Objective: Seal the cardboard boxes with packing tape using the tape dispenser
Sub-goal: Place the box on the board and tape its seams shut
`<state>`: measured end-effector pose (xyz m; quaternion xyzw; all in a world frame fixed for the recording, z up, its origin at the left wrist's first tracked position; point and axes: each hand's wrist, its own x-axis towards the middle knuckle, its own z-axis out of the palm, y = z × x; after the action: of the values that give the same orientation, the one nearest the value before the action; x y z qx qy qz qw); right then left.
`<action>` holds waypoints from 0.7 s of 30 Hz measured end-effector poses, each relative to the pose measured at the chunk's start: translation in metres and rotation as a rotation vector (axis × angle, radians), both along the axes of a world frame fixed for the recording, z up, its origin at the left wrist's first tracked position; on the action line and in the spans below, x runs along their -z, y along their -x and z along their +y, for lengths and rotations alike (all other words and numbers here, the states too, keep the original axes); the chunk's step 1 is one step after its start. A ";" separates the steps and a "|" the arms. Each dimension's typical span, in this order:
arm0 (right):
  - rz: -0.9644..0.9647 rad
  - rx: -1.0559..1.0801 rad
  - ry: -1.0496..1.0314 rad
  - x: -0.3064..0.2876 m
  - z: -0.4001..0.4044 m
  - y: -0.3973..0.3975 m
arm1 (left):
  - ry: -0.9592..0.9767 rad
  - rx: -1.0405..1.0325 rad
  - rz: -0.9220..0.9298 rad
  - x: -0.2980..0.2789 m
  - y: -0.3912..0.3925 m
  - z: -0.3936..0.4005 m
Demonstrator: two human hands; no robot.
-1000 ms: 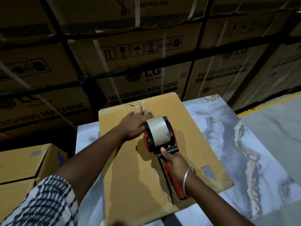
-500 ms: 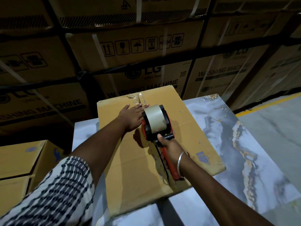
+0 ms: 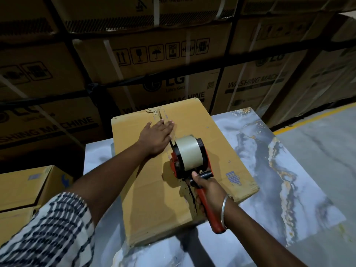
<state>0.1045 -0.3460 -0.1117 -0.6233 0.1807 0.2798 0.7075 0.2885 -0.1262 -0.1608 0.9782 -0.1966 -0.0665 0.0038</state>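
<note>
A brown cardboard box (image 3: pixel 152 195) lies flat on a marble-patterned table (image 3: pixel 289 166), its centre seam running from far edge to near edge. My left hand (image 3: pixel 157 137) presses flat on the far half of the box, fingers straight over the seam. My right hand (image 3: pixel 207 191) grips the red handle of the tape dispenser (image 3: pixel 189 157), which carries a pale roll of tape and sits on the seam just right of my left hand. Torn old tape (image 3: pixel 154 112) shows at the far end of the seam.
Stacked washing-machine cartons (image 3: pixel 173 60) strapped with bands form a wall behind the table. Smaller brown boxes (image 3: pixel 28 187) stand at the left, below table height. Grey floor with a yellow line (image 3: pixel 308 120) lies to the right.
The dispenser has travelled along the seam toward me, away from my left hand. My left hand stays flat on the far half of the box.
</note>
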 end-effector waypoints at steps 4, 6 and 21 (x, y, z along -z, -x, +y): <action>0.008 -0.006 0.006 -0.004 0.002 0.000 | 0.074 0.200 0.112 0.010 0.037 -0.012; 0.014 -0.004 0.026 -0.007 0.002 -0.001 | 0.055 0.180 0.110 0.014 0.042 -0.011; 0.140 -0.054 0.152 -0.009 -0.019 0.057 | -0.017 0.109 0.130 0.003 0.050 -0.017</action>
<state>0.0474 -0.3646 -0.1031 -0.6586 0.2337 0.3270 0.6362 0.2388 -0.1433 -0.1639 0.9597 -0.2481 -0.1318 0.0044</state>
